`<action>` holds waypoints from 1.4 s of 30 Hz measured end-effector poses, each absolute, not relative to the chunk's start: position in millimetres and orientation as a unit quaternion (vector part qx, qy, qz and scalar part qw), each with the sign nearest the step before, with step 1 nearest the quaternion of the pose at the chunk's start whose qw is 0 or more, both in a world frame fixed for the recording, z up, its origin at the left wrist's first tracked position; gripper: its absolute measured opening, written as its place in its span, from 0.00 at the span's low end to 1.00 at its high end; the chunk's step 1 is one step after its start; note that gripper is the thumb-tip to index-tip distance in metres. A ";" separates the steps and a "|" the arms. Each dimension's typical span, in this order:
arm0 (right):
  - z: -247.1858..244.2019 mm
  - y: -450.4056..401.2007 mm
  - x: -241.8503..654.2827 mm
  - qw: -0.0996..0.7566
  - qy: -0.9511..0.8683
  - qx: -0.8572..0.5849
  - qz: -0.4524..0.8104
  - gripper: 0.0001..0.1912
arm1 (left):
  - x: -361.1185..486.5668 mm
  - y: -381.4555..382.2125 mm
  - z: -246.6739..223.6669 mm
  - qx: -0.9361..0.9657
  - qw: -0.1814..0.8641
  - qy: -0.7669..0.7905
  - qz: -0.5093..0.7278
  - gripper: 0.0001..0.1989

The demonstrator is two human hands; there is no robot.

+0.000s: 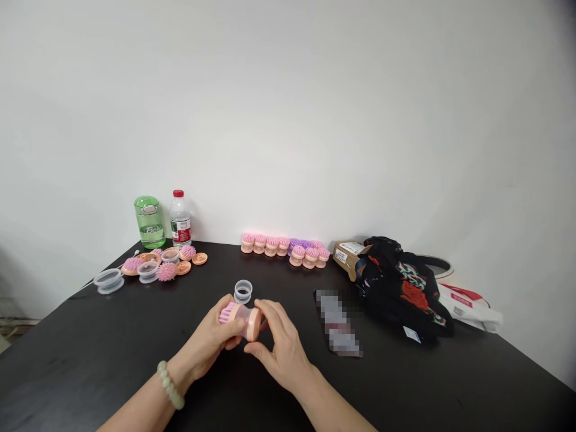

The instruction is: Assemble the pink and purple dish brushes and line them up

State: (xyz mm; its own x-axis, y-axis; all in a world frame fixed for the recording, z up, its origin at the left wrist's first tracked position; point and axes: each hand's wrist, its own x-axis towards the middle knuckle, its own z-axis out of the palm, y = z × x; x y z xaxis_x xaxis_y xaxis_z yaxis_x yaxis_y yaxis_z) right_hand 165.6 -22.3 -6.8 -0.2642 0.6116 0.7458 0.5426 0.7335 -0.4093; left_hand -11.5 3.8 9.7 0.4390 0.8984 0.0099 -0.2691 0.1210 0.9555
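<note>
A brush (pixel 243 321) with pink bristles, a clear middle and peach ends lies sideways between my hands. My left hand (pixel 213 336) is wrapped round its bristle end and middle, the thumb on the clear part. My right hand (pixel 281 345) grips the peach end cap, fingers over the top and thumb below. Just beyond them a clear ring (pixel 243 291) stands on the black table (pixel 148 360). At the left lie pink bristle heads (pixel 167 272), peach discs (pixel 199 258) and more clear rings (pixel 108 281).
Several pink and purple brushes (pixel 310 257) stand by the wall. A green cup (pixel 150 222) and a bottle (pixel 180 221) are at the back left. A blurred flat object (pixel 337 324), a carton (pixel 346 257), a black bag (pixel 405 288) and a white bag (pixel 472 309) are on the right.
</note>
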 end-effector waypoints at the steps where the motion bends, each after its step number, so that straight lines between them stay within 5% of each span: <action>1: -5.8 -21.4 166.9 0.485 -0.799 -0.354 0.032 0.31 | -11.7 4.4 8.8 0.495 0.686 0.316 0.430 0.25; 8: -5.6 -21.8 163.9 0.465 -0.809 -0.356 0.047 0.22 | -12.6 5.4 6.0 0.472 0.689 0.350 0.424 0.22; 23: -21.6 -11.9 156.4 0.524 -0.706 -0.391 0.272 0.21 | -14.3 1.3 11.4 0.541 0.626 0.297 0.477 0.21; 34: -10.4 -18.7 159.5 0.533 -0.770 -0.338 0.091 0.21 | -12.6 4.7 14.7 0.514 0.634 0.332 0.472 0.18; 38: -1.9 -25.0 157.4 0.502 -0.814 -0.287 -0.052 0.28 | -8.7 6.8 5.2 0.462 0.710 0.343 0.406 0.22; 42: -1.0 -25.6 160.1 0.475 -0.829 -0.291 -0.052 0.30 | -9.7 9.4 0.3 0.415 0.751 0.327 0.395 0.21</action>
State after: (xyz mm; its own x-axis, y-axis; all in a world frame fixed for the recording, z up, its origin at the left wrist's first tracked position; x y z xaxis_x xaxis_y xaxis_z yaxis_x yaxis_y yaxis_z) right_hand 160.1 -25.6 -1.0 -0.3787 0.4331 0.8179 0.5313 0.8253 -0.1910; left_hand -9.7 9.4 0.3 0.4745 0.8651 -0.1625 -0.3223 0.3426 0.8825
